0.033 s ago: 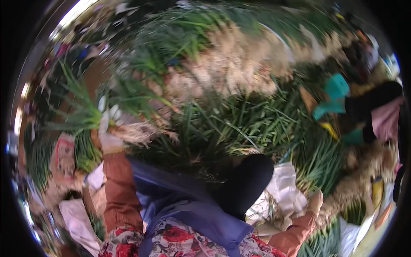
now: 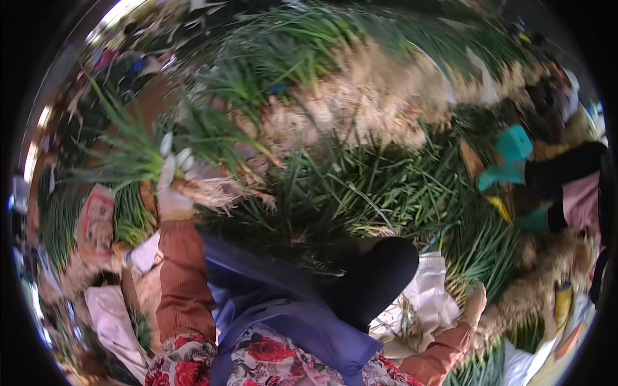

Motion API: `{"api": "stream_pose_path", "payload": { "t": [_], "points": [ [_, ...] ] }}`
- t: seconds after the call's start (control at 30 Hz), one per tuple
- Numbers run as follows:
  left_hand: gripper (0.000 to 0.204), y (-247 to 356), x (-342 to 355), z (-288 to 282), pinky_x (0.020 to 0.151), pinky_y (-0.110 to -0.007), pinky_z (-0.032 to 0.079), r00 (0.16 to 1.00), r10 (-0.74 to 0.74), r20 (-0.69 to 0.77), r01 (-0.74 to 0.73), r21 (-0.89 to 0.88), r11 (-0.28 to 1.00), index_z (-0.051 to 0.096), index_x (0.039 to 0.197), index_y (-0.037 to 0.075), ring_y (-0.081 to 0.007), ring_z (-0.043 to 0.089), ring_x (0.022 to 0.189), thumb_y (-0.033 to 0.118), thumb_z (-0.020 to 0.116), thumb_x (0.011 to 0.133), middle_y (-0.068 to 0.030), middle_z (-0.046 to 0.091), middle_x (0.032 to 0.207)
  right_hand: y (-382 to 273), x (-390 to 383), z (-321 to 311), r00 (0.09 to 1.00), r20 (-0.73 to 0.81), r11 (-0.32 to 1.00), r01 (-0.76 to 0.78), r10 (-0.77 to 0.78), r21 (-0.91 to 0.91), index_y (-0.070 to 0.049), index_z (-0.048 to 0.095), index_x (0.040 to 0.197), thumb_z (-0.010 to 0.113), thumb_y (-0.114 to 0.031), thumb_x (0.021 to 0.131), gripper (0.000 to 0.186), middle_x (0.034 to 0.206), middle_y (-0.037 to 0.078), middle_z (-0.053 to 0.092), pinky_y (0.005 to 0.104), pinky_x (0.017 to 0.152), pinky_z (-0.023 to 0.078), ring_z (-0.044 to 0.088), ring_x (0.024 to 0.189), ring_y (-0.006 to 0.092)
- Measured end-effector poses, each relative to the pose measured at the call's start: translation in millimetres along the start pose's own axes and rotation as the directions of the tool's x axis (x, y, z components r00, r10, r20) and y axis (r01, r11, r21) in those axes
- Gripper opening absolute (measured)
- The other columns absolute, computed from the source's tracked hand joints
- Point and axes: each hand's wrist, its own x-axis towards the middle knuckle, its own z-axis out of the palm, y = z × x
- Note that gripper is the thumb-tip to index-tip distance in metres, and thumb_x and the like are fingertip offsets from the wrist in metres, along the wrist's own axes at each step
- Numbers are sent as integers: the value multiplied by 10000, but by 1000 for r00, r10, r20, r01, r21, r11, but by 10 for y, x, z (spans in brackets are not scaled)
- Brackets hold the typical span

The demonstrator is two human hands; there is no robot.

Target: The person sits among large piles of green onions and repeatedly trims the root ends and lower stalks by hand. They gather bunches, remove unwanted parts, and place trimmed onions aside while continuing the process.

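Observation:
My left hand, in a pale glove, is closed around a bunch of spring onions. The green leaves fan out up and to the left, while the pale stringy roots stick out to the right. On the other side, my right hand is stretched out low at the right, beside the pale ends of a heap of spring onions and a white sack. Blur and its small size hide how its fingers lie.
Loose green onion leaves cover the ground before my knee. Behind them lies a long row of onions with roots toward me. At the right, a co-worker's teal-gloved hand reaches in. A printed sack lies at left.
The whole scene sits slightly further right in the view. My left hand keeps its hold on the spring onions.

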Motion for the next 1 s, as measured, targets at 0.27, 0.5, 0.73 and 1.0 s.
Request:
{"api": "stream_pose_path", "payload": {
  "t": [0.27, 0.5, 0.73, 1.0],
  "points": [
    [395, -832, -367, -722, 673, -282, 504, 954, -298, -5, 286, -268, 920, 560, 1266, 7, -155, 580, 804, 65, 603, 878, -80, 633, 952, -4747, -581, -10, 287, 203, 277, 247, -936, 929, -52, 617, 1228, 558, -85, 936, 299, 1291, 112, 594, 305, 1021, 427, 541, 1207, 185],
    [316, -740, -353, -453, 806, -337, 557, 942, -321, -94, 303, -172, 938, 550, 1196, -43, -331, 640, 1045, 10, 518, 886, -219, 627, 1157, -5882, -972, 1757, 556, 248, 602, 659, -794, 451, -100, 605, 924, 654, -301, 859, 216, 781, 162, 669, 469, 705, 516, 656, 753, 373],
    [248, -1243, -367, -739, 722, -354, 567, 926, -374, -47, 346, -290, 892, 568, 1116, -17, -257, 677, 767, 21, 594, 872, -209, 676, 1026, -5517, -1616, 1464, 204, 285, 293, 903, -937, 316, -68, 595, 919, 626, -247, 856, 192, 727, 169, 663, 464, 609, 527, 664, 648, 361],
    [426, -1113, -645, -606, 568, -288, 533, 914, -398, -82, 386, -135, 913, 538, 1141, 9, -194, 656, 704, -102, 645, 743, -53, 639, 927, -6139, -1531, 1155, 431, 311, 527, 601, -847, 601, -91, 634, 991, 602, -393, 885, 322, 788, 197, 669, 454, 657, 520, 640, 703, 405]
  ]
}}
